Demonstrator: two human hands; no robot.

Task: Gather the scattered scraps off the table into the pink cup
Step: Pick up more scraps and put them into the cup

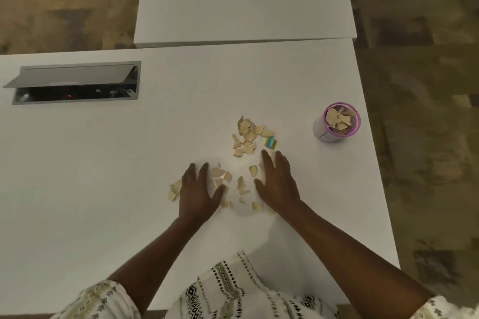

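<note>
Resting flat on the white bench (103, 163), both hands lie palm down with fingers extended and slightly spread, gripping nothing. The left hand (198, 191) points away from the body, its fingers (190, 171) stretched forward and its thumb angled out toward the right; a few scraps touch its outer edge on the left, and others lie just beside its thumb. The right hand (278, 184) mirrors it, fingers (278, 160) straight and close together, thumb turned inward toward the left hand. Between the two hands lies a loose scatter of beige scraps (241, 185), some touching the inner edges of the palms. Both forearms run back toward the lower edge of the view, bare to the elbow, where patterned white sleeves (103, 300) begin.

Just beyond the fingertips sits a denser pile of scraps (247, 137), with a small blue and yellow piece (270, 142) at its right edge, near the tips of the right hand. Farther right, near the bench's edge and apart from both hands, the pink cup (337, 123) stands upright, already holding several scraps. On the far left of the bench, a metal cable hatch (75, 83) is set into the surface with its lid propped open.
</note>
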